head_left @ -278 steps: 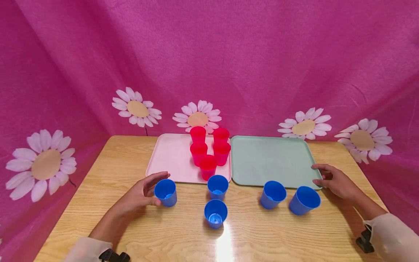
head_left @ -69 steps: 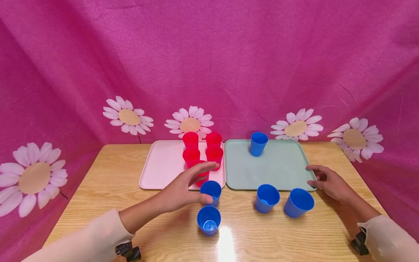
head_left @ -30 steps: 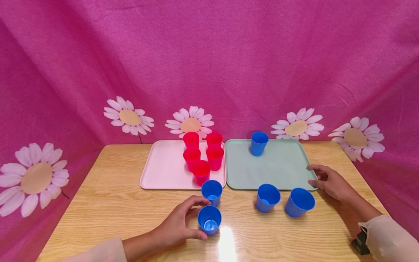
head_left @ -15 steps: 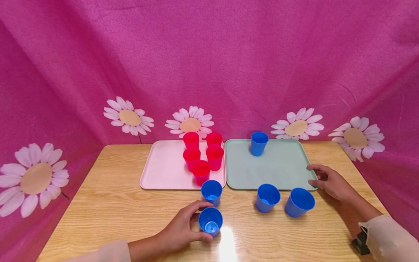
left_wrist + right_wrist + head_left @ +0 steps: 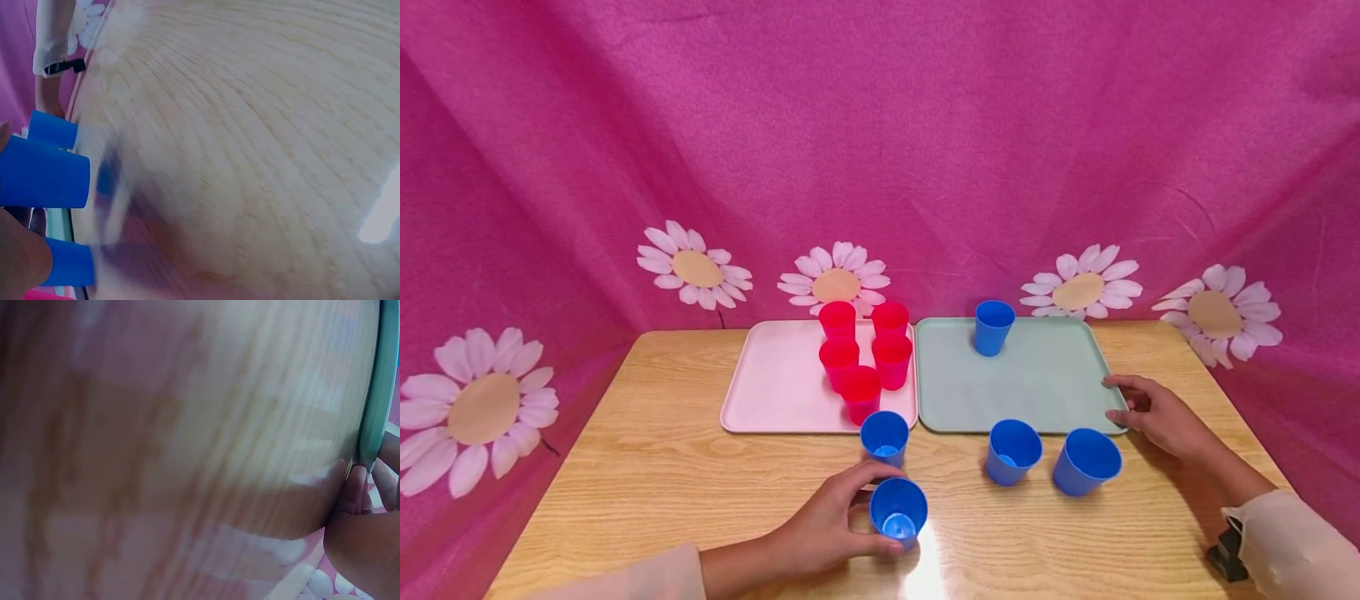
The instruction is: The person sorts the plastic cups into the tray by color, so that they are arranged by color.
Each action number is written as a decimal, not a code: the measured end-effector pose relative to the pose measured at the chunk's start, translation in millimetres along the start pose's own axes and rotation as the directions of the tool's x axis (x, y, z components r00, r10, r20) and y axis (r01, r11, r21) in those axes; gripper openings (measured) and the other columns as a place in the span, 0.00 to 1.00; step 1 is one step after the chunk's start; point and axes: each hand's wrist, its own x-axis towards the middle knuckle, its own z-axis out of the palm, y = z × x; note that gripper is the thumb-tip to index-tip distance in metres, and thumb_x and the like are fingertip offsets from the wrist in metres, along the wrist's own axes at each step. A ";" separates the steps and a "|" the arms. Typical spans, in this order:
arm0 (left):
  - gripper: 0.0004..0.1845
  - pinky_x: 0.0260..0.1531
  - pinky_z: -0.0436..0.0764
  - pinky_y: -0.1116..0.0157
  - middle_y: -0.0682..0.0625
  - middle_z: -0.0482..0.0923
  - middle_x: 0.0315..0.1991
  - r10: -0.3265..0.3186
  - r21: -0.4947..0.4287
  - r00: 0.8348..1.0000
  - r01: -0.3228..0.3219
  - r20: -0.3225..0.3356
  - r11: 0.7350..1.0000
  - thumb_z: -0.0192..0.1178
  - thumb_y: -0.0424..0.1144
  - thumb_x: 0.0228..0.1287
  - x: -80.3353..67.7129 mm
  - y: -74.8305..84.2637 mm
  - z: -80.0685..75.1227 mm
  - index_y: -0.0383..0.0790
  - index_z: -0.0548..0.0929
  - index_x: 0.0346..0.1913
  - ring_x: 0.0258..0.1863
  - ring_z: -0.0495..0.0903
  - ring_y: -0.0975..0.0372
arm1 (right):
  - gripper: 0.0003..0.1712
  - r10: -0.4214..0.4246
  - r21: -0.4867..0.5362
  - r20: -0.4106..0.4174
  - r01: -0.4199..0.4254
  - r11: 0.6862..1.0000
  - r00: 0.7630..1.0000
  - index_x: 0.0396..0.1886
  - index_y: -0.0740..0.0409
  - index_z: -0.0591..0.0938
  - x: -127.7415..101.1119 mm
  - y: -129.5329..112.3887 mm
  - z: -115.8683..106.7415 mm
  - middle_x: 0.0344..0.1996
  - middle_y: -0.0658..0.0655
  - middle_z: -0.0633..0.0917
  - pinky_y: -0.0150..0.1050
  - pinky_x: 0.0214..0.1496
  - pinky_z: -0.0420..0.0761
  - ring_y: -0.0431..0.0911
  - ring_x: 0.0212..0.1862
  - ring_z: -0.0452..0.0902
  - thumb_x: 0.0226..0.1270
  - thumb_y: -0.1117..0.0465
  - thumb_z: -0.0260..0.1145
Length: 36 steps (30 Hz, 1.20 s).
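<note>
My left hand (image 5: 826, 523) grips a blue plastic cup (image 5: 898, 508) between thumb and fingers near the front of the table. In the left wrist view this cup (image 5: 47, 174) looks slightly raised off the wood. Just behind it stands another blue cup (image 5: 884, 440), close to the left fingers. My right hand (image 5: 1161, 418) holds the right edge of a green tray (image 5: 1037, 383), its thumb near the front corner. One blue cup (image 5: 994, 329) stands upright at the back of that tray. Two more blue cups, one (image 5: 1013, 452) beside the other (image 5: 1086, 463), stand in front of it.
A pink tray (image 5: 767, 383) lies left of the green one, their edges nearly touching. Several red cups (image 5: 861, 396) stand upright along its right side. A pink flowered cloth (image 5: 880, 150) hangs behind the wooden table (image 5: 647, 492).
My left hand came down from above the blue cups, took hold of the front one and moved it slightly right. Earlier, one blue cup went from the table's left to the green tray.
</note>
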 end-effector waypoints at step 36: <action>0.37 0.66 0.77 0.55 0.60 0.74 0.65 0.014 -0.115 0.975 -0.041 -0.221 0.993 0.76 0.43 0.61 91.7 87.9 30.5 0.58 0.71 0.71 0.68 0.72 0.60 | 0.36 0.007 -0.011 0.004 -0.007 1.000 1.000 0.74 0.65 0.68 0.9 2.0 0.2 0.58 0.72 0.74 0.30 0.40 0.78 0.59 0.54 0.70 0.72 0.61 0.70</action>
